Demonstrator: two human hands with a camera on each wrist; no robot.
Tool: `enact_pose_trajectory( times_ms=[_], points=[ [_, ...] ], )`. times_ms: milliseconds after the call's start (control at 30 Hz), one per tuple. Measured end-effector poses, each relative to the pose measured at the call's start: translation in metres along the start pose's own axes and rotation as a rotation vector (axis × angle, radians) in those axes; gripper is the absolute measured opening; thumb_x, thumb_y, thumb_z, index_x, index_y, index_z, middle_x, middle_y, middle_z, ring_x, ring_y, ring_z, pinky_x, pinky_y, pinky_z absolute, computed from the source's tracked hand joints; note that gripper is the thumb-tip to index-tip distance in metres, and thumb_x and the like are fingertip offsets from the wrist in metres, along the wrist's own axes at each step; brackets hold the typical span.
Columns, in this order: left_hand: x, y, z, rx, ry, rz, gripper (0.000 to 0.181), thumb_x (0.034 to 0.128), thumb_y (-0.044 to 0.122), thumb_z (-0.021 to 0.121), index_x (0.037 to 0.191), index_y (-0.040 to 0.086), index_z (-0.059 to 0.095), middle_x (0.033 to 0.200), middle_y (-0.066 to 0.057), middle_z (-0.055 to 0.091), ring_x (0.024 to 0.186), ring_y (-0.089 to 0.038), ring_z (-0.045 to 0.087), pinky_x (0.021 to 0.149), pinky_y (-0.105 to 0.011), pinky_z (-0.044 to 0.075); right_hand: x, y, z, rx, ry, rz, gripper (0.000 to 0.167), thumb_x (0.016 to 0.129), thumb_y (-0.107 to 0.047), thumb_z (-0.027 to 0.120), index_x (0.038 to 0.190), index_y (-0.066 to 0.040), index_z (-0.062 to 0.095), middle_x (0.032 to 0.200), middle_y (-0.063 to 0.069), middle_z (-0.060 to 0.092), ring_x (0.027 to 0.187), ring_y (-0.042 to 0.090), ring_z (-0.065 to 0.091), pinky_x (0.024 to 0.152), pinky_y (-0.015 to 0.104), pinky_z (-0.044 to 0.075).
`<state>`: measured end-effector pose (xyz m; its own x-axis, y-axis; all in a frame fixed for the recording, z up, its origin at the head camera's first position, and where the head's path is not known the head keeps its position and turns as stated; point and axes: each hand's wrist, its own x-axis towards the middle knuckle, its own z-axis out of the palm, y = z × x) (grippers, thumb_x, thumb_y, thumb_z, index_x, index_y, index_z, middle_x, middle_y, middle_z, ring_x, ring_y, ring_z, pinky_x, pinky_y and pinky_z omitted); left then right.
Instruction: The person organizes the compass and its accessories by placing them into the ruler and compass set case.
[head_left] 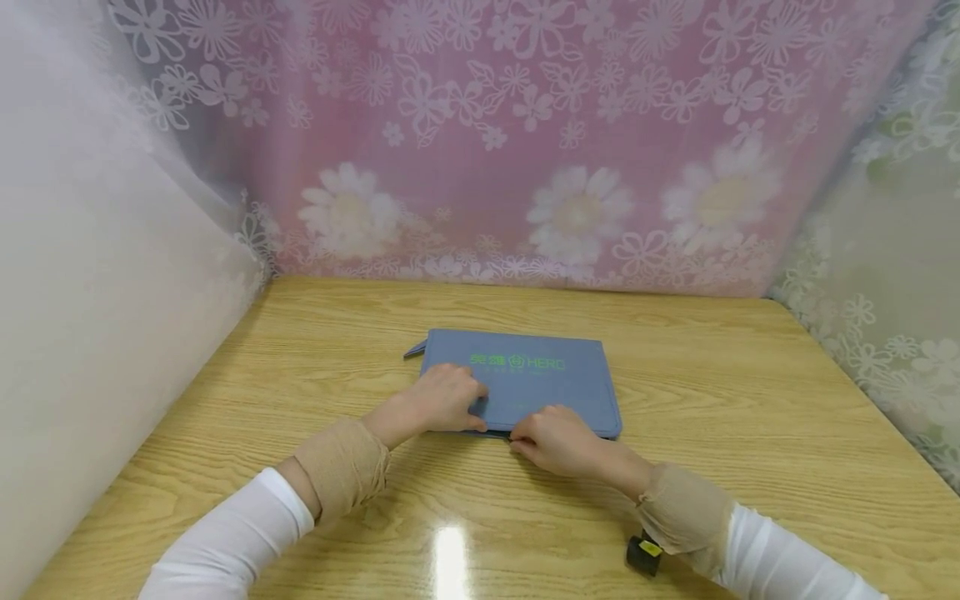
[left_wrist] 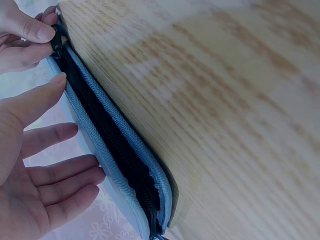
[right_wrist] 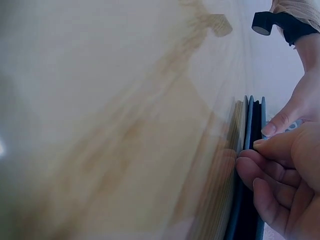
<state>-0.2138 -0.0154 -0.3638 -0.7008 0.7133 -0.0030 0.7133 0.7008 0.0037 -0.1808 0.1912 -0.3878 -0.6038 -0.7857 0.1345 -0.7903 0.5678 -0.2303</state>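
Observation:
A flat blue zip case (head_left: 540,375) with green lettering lies on the table. My right hand (head_left: 562,442) pinches the black zipper pull (left_wrist: 57,42) on its near edge. In the left wrist view the zipper gapes from that pull towards the case's corner, and the inside looks dark. My left hand (head_left: 447,398) is on the left part of the case; its thumb touches the near rim and its other fingers are spread loosely. Seen from the right wrist, the curled fingers (right_wrist: 272,185) of my right hand hide the pull.
The wood-grain table (head_left: 300,333) surrounds the case. A fabric tab (head_left: 415,349) sticks out at its far left corner. Flowered curtains (head_left: 465,167) hang behind and at the sides. A small black device (head_left: 643,554) is beneath my right wrist.

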Motion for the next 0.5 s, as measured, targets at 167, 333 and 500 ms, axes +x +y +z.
enact_pose_trajectory(
  times_ms=[167,333,500],
  points=[
    [0.0000,-0.0008,0.0001,-0.003,0.014,0.006,0.039,0.0768,0.046,0.072,0.101,0.015,0.072,0.083,-0.001,0.065,0.076,-0.015,0.059,0.069,-0.031,0.048,0.0025,-0.0017,0.0001,0.001,-0.006,0.009,0.010,0.085,-0.011,0.066,0.077,-0.012,0.072,0.069,-0.004,0.065,0.057,0.001,0.055,0.054,0.018,0.045],
    [0.0000,-0.0020,-0.0003,-0.015,0.021,0.020,0.038,0.0774,0.044,0.072,0.101,0.015,0.073,0.087,-0.002,0.067,0.078,-0.016,0.060,0.071,-0.031,0.050,0.0067,-0.0034,-0.0003,0.006,-0.014,0.008,0.011,0.085,-0.012,0.066,0.075,-0.013,0.071,0.067,-0.005,0.064,0.054,0.000,0.051,0.052,0.017,0.042],
    [0.0001,-0.0039,-0.0022,-0.033,0.000,0.023,0.039,0.0789,0.043,0.071,0.105,0.013,0.072,0.092,-0.003,0.068,0.083,-0.018,0.061,0.075,-0.033,0.050,0.0098,-0.0047,-0.0007,0.047,-0.032,0.036,0.013,0.086,-0.011,0.065,0.074,-0.012,0.070,0.065,-0.006,0.062,0.050,-0.002,0.044,0.050,0.016,0.039]
  ],
)
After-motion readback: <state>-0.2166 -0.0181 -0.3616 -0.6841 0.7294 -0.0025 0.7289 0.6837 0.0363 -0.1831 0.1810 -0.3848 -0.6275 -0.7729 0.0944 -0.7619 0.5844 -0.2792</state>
